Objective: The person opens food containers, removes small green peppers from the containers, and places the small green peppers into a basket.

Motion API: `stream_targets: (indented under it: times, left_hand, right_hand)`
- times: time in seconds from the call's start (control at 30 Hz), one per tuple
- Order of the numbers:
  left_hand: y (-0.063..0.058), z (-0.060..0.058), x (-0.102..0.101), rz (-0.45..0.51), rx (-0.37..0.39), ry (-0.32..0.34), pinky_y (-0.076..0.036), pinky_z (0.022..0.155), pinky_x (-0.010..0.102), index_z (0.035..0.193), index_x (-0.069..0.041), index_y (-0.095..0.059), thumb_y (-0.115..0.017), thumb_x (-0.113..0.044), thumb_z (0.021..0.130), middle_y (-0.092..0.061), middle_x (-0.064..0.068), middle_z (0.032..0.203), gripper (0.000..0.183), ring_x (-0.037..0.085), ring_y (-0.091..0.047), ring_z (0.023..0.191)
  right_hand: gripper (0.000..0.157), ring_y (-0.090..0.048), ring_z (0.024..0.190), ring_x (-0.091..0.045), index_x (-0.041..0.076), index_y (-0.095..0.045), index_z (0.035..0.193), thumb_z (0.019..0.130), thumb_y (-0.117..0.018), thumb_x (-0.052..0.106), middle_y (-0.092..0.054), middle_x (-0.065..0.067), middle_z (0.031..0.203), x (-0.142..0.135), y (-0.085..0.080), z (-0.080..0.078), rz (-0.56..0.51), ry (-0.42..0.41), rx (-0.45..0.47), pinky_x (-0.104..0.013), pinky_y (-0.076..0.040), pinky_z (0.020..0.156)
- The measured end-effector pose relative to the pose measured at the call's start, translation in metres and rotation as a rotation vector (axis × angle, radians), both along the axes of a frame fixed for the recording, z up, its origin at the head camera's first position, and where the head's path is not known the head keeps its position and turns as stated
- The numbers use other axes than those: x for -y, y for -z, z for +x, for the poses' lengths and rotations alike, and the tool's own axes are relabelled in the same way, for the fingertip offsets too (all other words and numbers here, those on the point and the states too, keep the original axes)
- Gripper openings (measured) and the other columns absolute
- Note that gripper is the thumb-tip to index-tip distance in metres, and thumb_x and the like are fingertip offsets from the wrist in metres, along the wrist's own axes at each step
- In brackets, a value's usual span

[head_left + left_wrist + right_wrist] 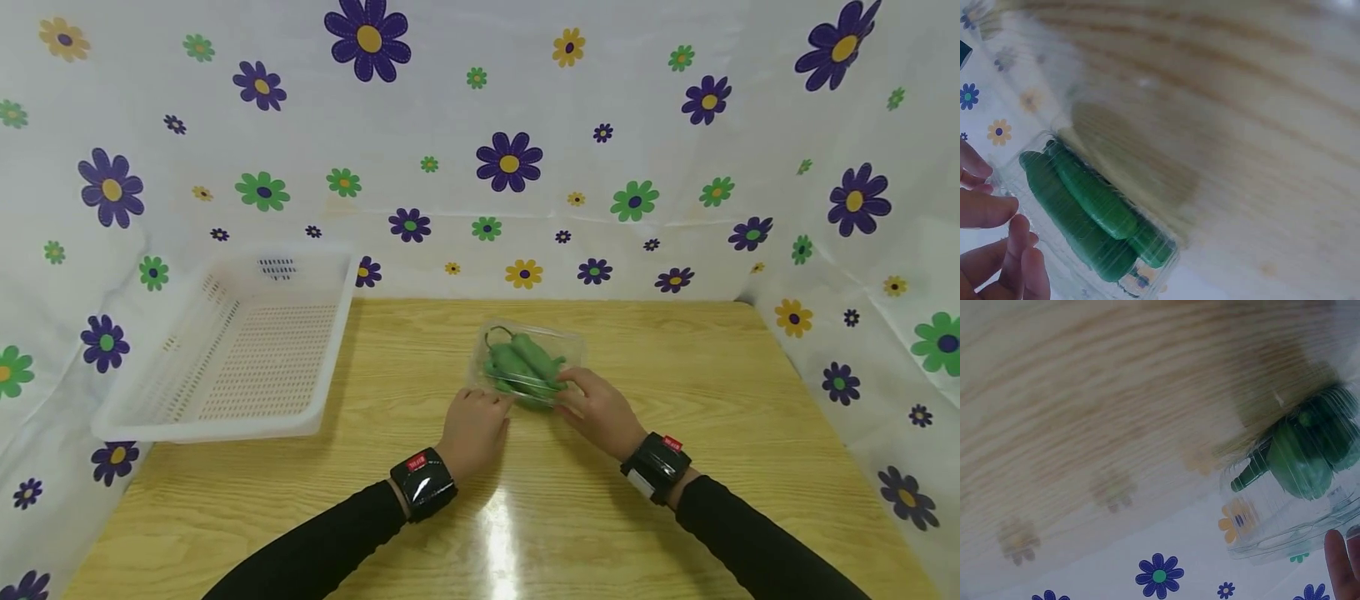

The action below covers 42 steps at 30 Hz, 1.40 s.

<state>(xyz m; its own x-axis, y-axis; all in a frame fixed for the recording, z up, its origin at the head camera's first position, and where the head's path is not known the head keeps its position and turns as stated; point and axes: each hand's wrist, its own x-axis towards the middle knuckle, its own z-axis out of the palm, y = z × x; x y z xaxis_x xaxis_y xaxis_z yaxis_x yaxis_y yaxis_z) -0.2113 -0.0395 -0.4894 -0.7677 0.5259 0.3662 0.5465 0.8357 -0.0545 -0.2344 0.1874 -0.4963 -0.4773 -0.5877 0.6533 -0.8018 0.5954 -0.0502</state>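
A clear plastic box (573, 343) with a lid sits on the table, holding several green peppers (536, 357). My left hand (474, 427) is at its near left corner, with thumb and curled fingers pinching the rim in the left wrist view. My right hand (603, 414) grips the near right corner between thumb and fingers. In the right wrist view only some fingertips (1338, 556) show, right at the rim. The long peppers (1094, 200) lie side by side inside the box.
At the left stands a large white perforated basket (337, 333). The wooden table (675, 350) is backed and flanked by a white flowered cloth (450, 117). Black bands (423, 483) are strapped round both wrists.
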Motion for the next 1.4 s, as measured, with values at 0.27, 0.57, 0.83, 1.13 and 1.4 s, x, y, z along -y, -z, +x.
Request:
stream_targets:
  times: [0.27,0.57,0.83,1.13,1.4]
  left_hand:
    - [0.002,-0.001,0.011,0.036,-0.001,-0.038,-0.049,0.079,0.035,0.115,-0.016,-0.066,-0.071,-0.019,0.08,-0.068,0.001,0.097,0.035,0.02,-0.064,0.089]
    - [0.003,-0.01,0.007,-0.02,0.057,-0.022,-0.051,0.082,0.035,0.121,-0.012,-0.063,-0.07,-0.021,0.083,-0.067,0.004,0.101,0.04,0.021,-0.064,0.091]
    - [0.0,-0.024,-0.004,-0.01,-0.033,-0.005,-0.05,0.072,0.028,0.083,-0.014,-0.071,-0.07,-0.013,0.081,-0.061,0.0,0.082,0.003,0.016,-0.063,0.079]
    - [0.004,-0.027,-0.004,-0.024,-0.157,0.022,-0.047,0.064,0.025,0.078,-0.019,-0.073,-0.069,-0.01,0.079,-0.058,-0.002,0.08,0.01,0.013,-0.062,0.073]
    - [0.011,-0.027,0.0,0.004,-0.201,0.045,-0.049,0.07,0.026,0.084,-0.016,-0.074,-0.068,-0.009,0.079,-0.059,-0.001,0.086,0.011,0.014,-0.061,0.077]
  right_hand:
    - [0.015,-0.059,0.103,-0.027,0.005,-0.069,0.077,0.068,-0.08,0.0,-0.062,-0.011,0.105,0.007,-0.001,0.0,-0.036,0.06,0.059,-0.035,-0.054,0.082]
    - [0.015,-0.06,0.104,-0.027,0.005,-0.067,0.076,0.069,-0.079,-0.001,-0.063,-0.011,0.106,0.009,-0.005,-0.004,-0.028,0.066,0.116,-0.038,-0.053,0.087]
    - [0.023,-0.061,0.099,-0.028,0.008,-0.065,0.08,0.066,-0.083,0.004,-0.063,-0.012,0.102,0.016,0.002,-0.008,-0.017,0.089,0.016,-0.041,-0.053,0.085]
    - [0.022,-0.063,0.102,-0.03,0.01,-0.064,0.082,0.069,-0.081,0.005,-0.064,-0.012,0.106,0.031,-0.001,-0.013,0.041,0.104,-0.086,-0.041,-0.053,0.087]
    - [0.043,-0.061,0.105,-0.029,0.003,-0.06,0.108,0.072,-0.08,0.012,-0.062,-0.015,0.114,0.037,-0.008,-0.012,0.171,0.231,-0.066,-0.04,-0.052,0.088]
